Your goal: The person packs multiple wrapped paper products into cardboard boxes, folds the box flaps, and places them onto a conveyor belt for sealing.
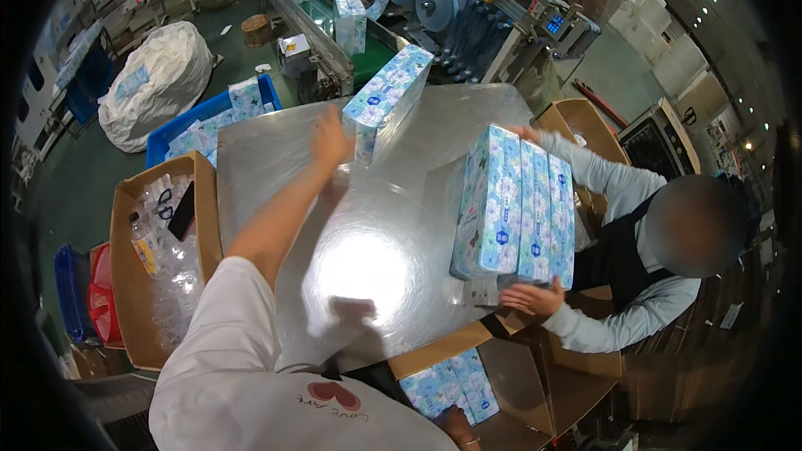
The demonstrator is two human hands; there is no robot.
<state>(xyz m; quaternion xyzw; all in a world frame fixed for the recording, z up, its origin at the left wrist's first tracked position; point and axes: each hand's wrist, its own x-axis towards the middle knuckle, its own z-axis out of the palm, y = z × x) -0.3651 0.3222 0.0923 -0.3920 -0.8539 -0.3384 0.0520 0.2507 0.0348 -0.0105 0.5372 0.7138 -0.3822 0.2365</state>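
Note:
My left hand reaches over the metal table with its fingers stretched out, open, beside a tall blue floral tissue pack at the table's far edge. Whether they touch is unclear. My right hand is low at the front, by blue floral tissue packs inside an open cardboard carton. It is dark and partly cut off, so its finger pose does not show. On the right, a co-worker's two hands press a row of three tissue packs together from both ends.
A conveyor carries more packs beyond the metal table. To the left stand a blue crate of wrapped packs and a carton with clear plastic, a bottle and a phone. The co-worker stands at the right.

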